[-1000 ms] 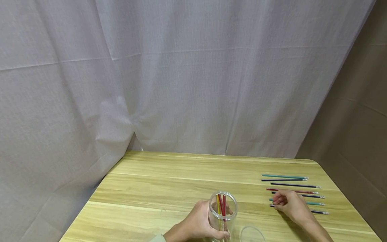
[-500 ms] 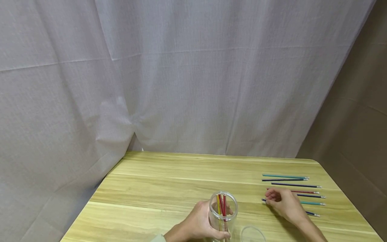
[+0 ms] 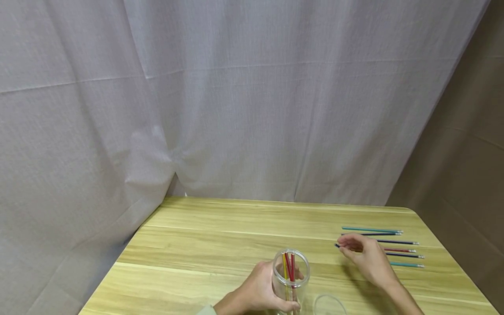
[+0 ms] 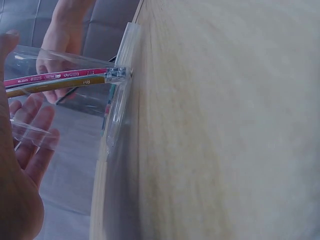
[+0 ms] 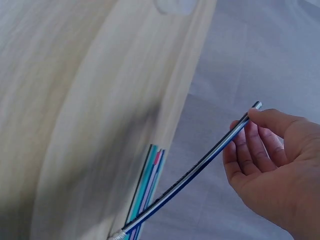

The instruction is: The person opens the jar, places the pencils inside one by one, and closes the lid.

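Note:
My left hand (image 3: 260,288) wraps around a clear jar (image 3: 290,267) standing on the table. Inside the jar lean two red pencils (image 3: 292,267) and a yellow one, their silver-ended tips at the jar's base in the left wrist view. With thumb and fingertips, my right hand (image 3: 368,258) pinches a dark blue pencil (image 5: 187,175) near one end. In the right wrist view this pencil slants down, its silver eraser end lowest and close to the table. Below the right hand lie the other pencils, partly hidden by it.
Several pencils lie in a loose row at the table's right: teal (image 3: 372,229), dark blue (image 3: 397,241) and red (image 3: 399,250). A clear round lid (image 3: 330,305) lies near the front, right of the jar. Grey curtain (image 3: 244,109) hangs behind the wooden table (image 3: 189,245).
My right hand has picked up the nearest dark blue pencil from the row and moved with it slightly left and away from me. The left hand and jar stay put.

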A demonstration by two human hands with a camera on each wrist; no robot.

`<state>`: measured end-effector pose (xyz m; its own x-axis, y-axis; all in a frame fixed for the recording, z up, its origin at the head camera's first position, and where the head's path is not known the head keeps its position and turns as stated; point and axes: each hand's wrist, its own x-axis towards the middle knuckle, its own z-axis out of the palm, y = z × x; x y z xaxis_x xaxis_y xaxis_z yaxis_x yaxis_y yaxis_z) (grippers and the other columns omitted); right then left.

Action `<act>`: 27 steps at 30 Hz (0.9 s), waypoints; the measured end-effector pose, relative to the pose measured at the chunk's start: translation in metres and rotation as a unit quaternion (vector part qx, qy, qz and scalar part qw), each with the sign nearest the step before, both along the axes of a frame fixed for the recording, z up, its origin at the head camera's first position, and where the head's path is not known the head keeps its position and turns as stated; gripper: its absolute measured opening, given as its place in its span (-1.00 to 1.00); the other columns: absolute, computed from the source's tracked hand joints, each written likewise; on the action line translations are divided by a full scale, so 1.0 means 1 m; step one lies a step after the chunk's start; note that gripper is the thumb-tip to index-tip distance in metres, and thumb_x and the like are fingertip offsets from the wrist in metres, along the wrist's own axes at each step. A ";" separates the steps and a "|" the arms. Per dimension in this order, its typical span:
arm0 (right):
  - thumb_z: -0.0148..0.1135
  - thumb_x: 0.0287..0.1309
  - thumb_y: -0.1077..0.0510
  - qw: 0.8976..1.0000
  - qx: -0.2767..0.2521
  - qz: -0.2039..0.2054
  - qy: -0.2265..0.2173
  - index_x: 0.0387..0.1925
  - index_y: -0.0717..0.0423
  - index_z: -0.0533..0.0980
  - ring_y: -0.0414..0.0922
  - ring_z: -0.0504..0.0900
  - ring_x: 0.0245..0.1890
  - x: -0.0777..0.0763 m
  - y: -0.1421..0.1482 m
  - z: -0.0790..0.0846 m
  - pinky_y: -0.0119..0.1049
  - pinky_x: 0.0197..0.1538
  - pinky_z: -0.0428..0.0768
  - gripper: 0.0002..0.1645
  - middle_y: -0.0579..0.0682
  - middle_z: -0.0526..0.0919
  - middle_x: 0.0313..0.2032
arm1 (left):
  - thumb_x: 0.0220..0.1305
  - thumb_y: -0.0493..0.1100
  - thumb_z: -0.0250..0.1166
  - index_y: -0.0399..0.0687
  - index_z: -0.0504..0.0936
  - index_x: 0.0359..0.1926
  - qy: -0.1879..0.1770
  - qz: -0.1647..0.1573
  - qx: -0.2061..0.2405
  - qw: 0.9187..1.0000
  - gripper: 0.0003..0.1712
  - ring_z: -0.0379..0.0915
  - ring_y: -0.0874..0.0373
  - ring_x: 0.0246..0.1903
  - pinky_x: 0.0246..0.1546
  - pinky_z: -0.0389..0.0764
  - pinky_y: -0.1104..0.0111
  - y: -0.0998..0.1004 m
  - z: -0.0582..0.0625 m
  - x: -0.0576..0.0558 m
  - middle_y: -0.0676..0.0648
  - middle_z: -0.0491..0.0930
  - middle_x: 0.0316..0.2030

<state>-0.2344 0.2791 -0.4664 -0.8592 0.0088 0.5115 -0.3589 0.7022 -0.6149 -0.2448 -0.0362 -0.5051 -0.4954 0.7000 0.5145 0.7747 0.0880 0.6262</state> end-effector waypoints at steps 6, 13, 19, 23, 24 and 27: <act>0.55 0.12 0.39 1.000 -0.006 -0.001 -0.001 -0.18 0.10 0.73 -0.39 0.67 -0.31 0.005 -0.008 0.012 -0.49 -0.25 0.61 -0.75 -0.11 0.80 -0.28 | 0.02 -0.01 0.69 0.15 0.50 0.17 -0.003 0.001 -0.001 1.000 -0.27 0.59 0.53 -0.04 -0.01 0.62 0.56 0.000 -0.001 0.000 0.32 0.72 0.03; 0.50 0.14 0.43 1.000 -0.026 0.001 0.009 -0.16 0.10 0.73 -0.39 0.67 -0.32 0.010 -0.019 0.027 -0.58 -0.23 0.60 -0.72 -0.08 0.79 -0.30 | 0.00 -0.01 0.69 0.17 0.51 0.16 -0.004 0.006 -0.003 1.000 -0.26 0.59 0.56 -0.04 0.00 0.61 0.57 0.000 -0.001 0.000 0.33 0.72 0.02; 0.48 0.15 0.43 0.999 -0.037 -0.007 0.014 -0.11 0.13 0.74 -0.42 0.67 -0.27 0.016 -0.028 0.044 -0.60 -0.21 0.60 -0.72 -0.04 0.82 -0.25 | -0.01 -0.01 0.70 0.23 0.49 0.15 -0.018 0.007 -0.006 1.000 -0.27 0.58 0.57 -0.03 0.02 0.60 0.57 0.000 0.001 0.001 0.31 0.73 0.02; 0.49 0.17 0.41 0.999 -0.044 -0.010 0.025 -0.10 0.10 0.74 -0.41 0.68 -0.26 0.021 -0.034 0.056 -0.68 -0.10 0.52 -0.72 -0.06 0.81 -0.24 | -0.01 -0.01 0.70 0.23 0.49 0.15 -0.020 0.005 -0.003 1.000 -0.27 0.59 0.56 -0.03 0.01 0.61 0.56 0.000 0.002 0.001 0.31 0.73 0.02; 0.49 0.17 0.42 0.998 -0.046 -0.007 0.030 -0.10 0.11 0.74 -0.41 0.68 -0.25 0.023 -0.036 0.058 -0.70 -0.05 0.49 -0.71 -0.06 0.81 -0.24 | -0.01 -0.01 0.70 0.23 0.49 0.15 -0.020 0.005 -0.003 1.000 -0.27 0.59 0.56 -0.03 0.01 0.61 0.57 0.000 0.002 0.001 0.31 0.73 0.02; 0.48 0.16 0.45 0.998 -0.054 0.000 0.040 -0.09 0.13 0.74 -0.40 0.70 -0.23 0.026 -0.040 0.067 -0.73 0.03 0.45 -0.70 -0.04 0.81 -0.22 | -0.01 0.00 0.69 0.24 0.49 0.15 -0.018 0.007 -0.005 1.000 -0.27 0.59 0.57 -0.04 0.00 0.61 0.57 0.000 0.001 0.001 0.32 0.73 0.01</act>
<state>-0.2082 0.2393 -0.3992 -0.8153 0.0666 0.5751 -0.4106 0.6338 -0.6555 -0.2443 -0.0365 -0.5041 -0.5229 0.6982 0.4891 0.7507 0.1053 0.6522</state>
